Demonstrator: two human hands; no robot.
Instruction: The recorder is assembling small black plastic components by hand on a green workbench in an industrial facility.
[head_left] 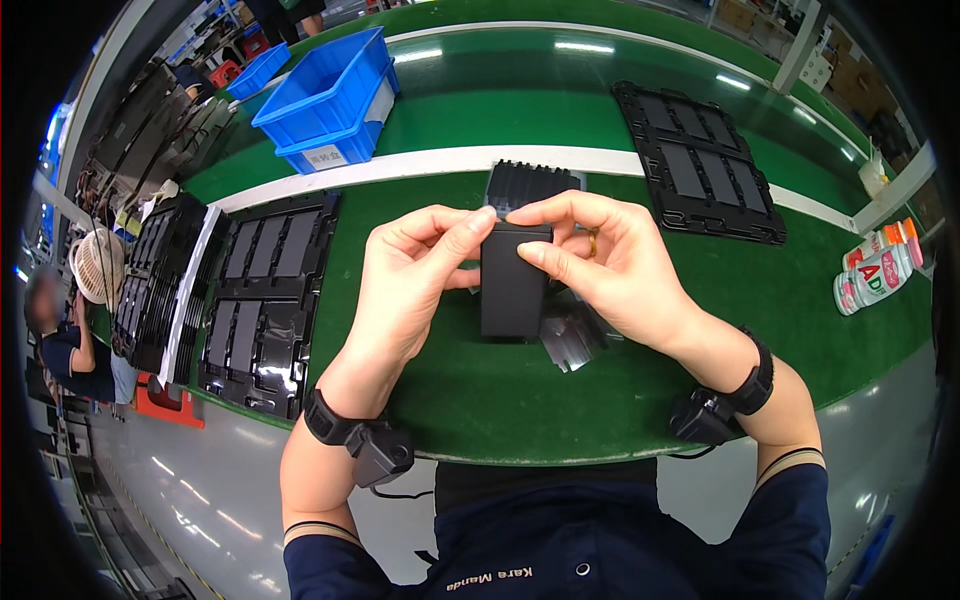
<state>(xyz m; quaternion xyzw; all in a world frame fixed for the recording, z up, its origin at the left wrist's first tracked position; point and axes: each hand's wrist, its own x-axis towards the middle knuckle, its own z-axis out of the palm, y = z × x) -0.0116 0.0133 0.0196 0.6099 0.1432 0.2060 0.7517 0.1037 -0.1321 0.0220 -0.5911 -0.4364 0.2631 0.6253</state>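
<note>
Between both hands I hold a black rectangular block (514, 290) upright over the green mat. My left hand (425, 260) pinches its upper left corner between thumb and fingers. My right hand (600, 255) grips the upper right side, its thumb on the front face and its index finger along the top edge. Just beyond the block lies a stack of black ribbed pieces (530, 180). Below my right hand, partly hidden by the block, are thin dark translucent film pieces (573, 340) on the mat.
Black trays with flat grey pieces lie at the left (262, 300) and the far right (700, 150). Blue bins (330, 95) stand at the back left. White-and-pink bottles (880, 270) stand at the right edge. A person (65, 330) sits at the far left.
</note>
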